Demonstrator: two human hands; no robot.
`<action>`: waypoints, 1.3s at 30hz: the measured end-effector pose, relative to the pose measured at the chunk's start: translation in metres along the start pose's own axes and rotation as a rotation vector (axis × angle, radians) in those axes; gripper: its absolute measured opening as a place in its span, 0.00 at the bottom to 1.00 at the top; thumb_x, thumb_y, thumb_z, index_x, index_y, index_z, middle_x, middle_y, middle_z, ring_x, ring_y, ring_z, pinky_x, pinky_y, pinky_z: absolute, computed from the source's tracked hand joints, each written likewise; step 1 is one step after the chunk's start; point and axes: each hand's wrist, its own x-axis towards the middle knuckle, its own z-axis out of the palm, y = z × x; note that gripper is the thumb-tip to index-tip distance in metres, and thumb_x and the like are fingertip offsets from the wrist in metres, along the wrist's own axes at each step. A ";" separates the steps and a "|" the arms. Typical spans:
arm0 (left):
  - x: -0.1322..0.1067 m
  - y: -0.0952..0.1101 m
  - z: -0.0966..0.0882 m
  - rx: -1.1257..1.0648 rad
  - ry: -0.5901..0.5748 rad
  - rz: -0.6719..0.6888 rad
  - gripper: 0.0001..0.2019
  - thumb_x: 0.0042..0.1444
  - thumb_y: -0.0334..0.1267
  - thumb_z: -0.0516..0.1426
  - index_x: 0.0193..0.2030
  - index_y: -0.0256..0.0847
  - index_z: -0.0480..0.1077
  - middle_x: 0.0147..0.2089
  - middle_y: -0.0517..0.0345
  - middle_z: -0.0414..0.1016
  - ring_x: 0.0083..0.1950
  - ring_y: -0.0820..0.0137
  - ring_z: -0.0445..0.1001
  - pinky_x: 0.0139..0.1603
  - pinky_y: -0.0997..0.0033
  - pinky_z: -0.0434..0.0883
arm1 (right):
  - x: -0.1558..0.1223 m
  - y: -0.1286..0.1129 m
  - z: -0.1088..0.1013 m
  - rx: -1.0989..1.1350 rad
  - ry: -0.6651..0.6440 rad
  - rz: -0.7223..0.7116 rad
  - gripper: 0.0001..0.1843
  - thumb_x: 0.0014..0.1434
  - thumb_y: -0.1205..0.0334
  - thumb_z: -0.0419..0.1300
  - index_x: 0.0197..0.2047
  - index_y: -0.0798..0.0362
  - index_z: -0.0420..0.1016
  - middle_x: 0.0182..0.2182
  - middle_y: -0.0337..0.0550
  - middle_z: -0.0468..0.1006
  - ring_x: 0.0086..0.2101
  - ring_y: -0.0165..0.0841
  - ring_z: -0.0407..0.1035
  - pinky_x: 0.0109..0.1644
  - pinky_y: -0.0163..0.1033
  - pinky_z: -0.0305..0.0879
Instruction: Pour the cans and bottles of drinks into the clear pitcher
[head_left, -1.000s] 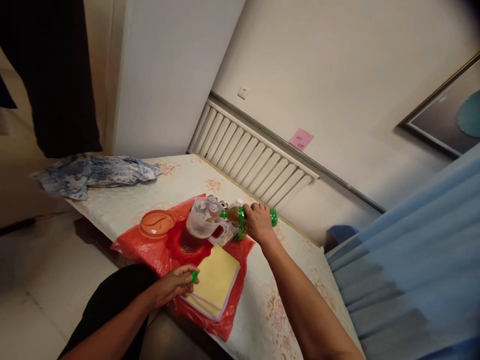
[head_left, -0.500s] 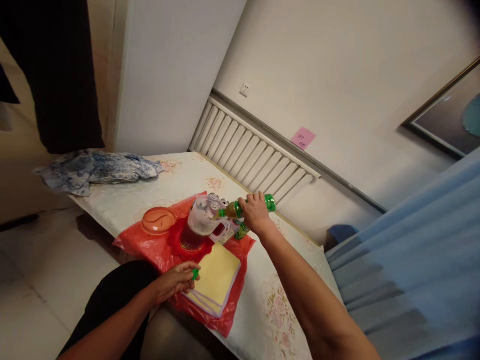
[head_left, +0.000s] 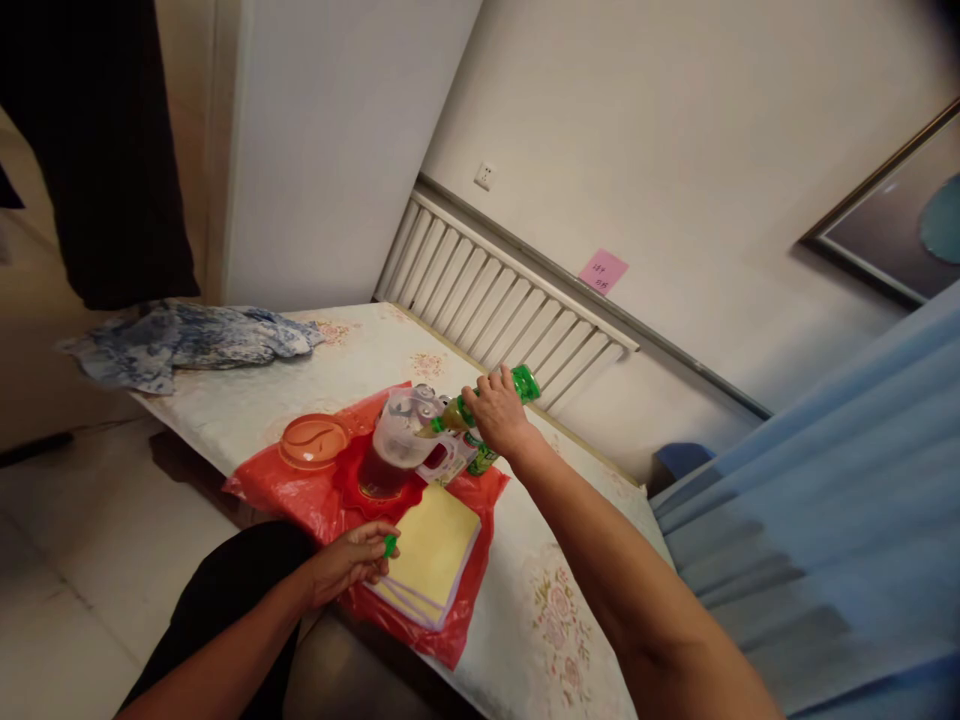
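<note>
My right hand (head_left: 497,410) is wrapped round a green plastic drink bottle (head_left: 526,384), tilted with its mouth down at the rim of a clear pitcher (head_left: 395,437). Dark reddish-brown liquid with pale foam above it fills the lower part of the pitcher, which stands on a red scalloped dish (head_left: 347,470). Between the fingertips of my left hand (head_left: 352,565) is a small green bottle cap (head_left: 390,545). That hand hovers by the near left edge of a yellow cloth stack (head_left: 439,540).
Under these things lies a red plastic sheet (head_left: 259,485) on a flower-patterned bed (head_left: 517,600). An orange lid (head_left: 311,440) sits left of the pitcher; a green can (head_left: 481,459) and some silver cans (head_left: 424,393) stand behind. A crumpled blue-white cloth (head_left: 225,335) lies farther left.
The bottle is tipped more steeply, its base raised and its mouth slightly lower at the pitcher. My left hand stays in place with the cap. The view has shifted slightly.
</note>
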 end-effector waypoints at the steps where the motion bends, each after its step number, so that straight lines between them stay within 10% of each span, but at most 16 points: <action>1: 0.000 0.000 0.000 -0.001 0.001 0.002 0.25 0.44 0.46 0.71 0.47 0.40 0.72 0.41 0.56 0.76 0.34 0.72 0.73 0.35 0.72 0.67 | 0.001 0.000 0.000 0.000 0.006 -0.009 0.15 0.66 0.67 0.50 0.50 0.55 0.75 0.44 0.55 0.75 0.48 0.47 0.65 0.66 0.62 0.39; 39: 0.003 -0.007 -0.006 -0.078 -0.045 0.026 0.22 0.47 0.39 0.71 0.48 0.40 0.72 0.41 0.57 0.77 0.33 0.74 0.74 0.36 0.73 0.68 | -0.001 -0.005 -0.005 0.028 0.009 -0.009 0.14 0.66 0.68 0.51 0.50 0.56 0.74 0.44 0.54 0.74 0.49 0.47 0.65 0.67 0.63 0.41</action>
